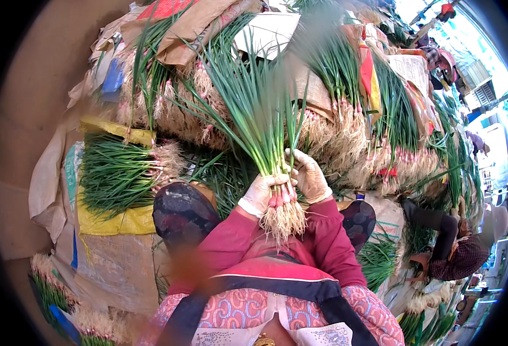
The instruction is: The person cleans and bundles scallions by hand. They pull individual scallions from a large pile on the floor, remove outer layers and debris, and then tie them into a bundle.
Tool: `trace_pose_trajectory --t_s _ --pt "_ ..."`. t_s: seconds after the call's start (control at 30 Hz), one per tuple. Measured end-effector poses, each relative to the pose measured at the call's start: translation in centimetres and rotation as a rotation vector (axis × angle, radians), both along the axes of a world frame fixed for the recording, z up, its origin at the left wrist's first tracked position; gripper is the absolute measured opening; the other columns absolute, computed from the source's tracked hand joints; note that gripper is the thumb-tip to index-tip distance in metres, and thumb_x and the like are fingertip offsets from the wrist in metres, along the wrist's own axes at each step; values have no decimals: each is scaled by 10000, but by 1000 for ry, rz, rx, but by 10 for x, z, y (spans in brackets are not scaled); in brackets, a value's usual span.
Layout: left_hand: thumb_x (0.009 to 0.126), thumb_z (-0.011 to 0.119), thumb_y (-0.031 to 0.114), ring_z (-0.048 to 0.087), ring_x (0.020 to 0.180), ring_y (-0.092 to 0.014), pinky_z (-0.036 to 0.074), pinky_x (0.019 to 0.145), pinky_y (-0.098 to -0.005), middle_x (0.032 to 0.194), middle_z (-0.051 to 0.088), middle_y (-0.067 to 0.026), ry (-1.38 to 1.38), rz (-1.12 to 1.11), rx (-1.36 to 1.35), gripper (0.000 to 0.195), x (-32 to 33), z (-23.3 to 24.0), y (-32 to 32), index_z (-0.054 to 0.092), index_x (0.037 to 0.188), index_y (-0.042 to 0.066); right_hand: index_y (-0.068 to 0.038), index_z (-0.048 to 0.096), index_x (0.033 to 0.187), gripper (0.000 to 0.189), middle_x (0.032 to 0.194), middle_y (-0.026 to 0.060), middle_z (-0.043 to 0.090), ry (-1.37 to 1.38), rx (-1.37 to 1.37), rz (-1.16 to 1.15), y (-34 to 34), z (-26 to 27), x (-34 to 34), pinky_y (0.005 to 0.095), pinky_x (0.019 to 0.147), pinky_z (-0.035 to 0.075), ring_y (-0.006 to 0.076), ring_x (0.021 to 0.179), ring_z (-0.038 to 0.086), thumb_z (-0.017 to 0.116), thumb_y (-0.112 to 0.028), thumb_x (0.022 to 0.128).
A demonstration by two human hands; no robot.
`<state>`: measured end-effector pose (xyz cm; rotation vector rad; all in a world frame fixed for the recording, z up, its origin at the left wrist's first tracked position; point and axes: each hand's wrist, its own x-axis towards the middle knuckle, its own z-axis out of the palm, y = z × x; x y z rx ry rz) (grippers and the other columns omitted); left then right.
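Note:
A bunch of green onions [264, 142] with long green leaves, pinkish bulbs and pale stringy roots stands upright before my chest, leaves pointing away from me. My left hand [260, 192], in a whitish thin glove, is closed round the stems just above the bulbs. On the other side my right hand [308, 175], gloved alike, is at the stems with curled fingers; whether it grips any of them is partly hidden. Loose green leaves [232, 179] lie below and beyond my hands, between my knees. To the left, a pile of green onions [120, 173] rests on a yellow sack [137, 222].
A long heap of onion bunches [340, 134], partly covered with sacks [193, 26], runs across the far side. More onions [377, 259] lie at my right. A co-worker [461, 255] in a hat crouches farther right, hands at another bunch. Sacking [115, 268] covers the ground at left.

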<state>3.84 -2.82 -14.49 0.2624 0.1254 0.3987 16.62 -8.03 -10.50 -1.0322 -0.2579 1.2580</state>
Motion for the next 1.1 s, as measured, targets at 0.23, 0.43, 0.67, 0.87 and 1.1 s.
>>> trace_pose_trajectory --t_s 0.23,0.43,0.67,0.87,1.1 --pt "774 554 46 591 824 -254 520 661 -398 990 569 -123 -35 -9 -124 297 -3 4 -2 491 1063 28 -25 523 1102 365 956 38 593 271 125 123 -9 -33 8 201 521 405 96 733 556 522 -299 859" --pt "773 554 42 601 813 -269 513 722 -397 1000 587 -152 35 -37 -83 288 1 -6 -2 503 1056 21 1 574 1022 259 753 -31 553 32 67 107 -4 -2 6 147 441 366 19 550 449 540 -193 854" --pt "765 562 50 610 798 -275 517 720 -395 929 606 -149 132 -92 71 273 1 -6 1 515 1030 1 -27 574 897 155 653 -35 520 -22 16 129 -9 -10 10 153 431 341 35 503 440 559 -171 841" --pt "761 549 1 577 834 -237 513 711 -401 967 554 -101 -9 10 -65 296 6 -2 -7 478 1048 31 -40 549 956 245 613 -75 495 276 85 81 -7 -26 -2 144 324 273 12 408 381 529 -266 864" --pt "765 542 8 560 862 -240 501 736 -422 985 546 -98 -35 -77 -89 288 8 0 -7 479 1043 45 -71 527 1033 277 696 -66 545 334 95 72 -10 -32 2 147 358 291 5 440 396 485 -296 878"
